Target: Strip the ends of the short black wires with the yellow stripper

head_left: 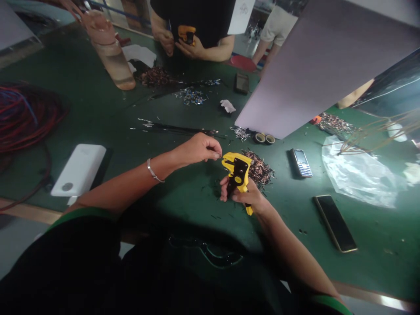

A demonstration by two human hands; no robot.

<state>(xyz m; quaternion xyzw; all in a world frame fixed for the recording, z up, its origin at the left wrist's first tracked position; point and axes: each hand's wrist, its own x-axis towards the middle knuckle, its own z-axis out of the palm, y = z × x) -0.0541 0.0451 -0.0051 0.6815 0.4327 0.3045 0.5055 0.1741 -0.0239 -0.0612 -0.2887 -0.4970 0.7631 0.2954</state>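
My right hand [252,197] grips a yellow and black wire stripper [240,171], its jaws pointing up and left. Close beside the jaws, my left hand [201,148] is closed in a pinch; whatever lies between its fingertips is too small to make out. Beyond that hand lies a bundle of thin black wires [177,129] with bare, shiny ends. A heap of dark and copper-coloured scraps [260,169] sits just behind the stripper and my right hand.
Across the green table [157,183], another person's hand [195,48] holds an orange tool [187,34]. A white power bank [78,170], a bottle [113,57] and red cable coils [26,118] are left. A keypad phone [301,162], smartphone [335,223] and plastic bag [357,175] lie right.
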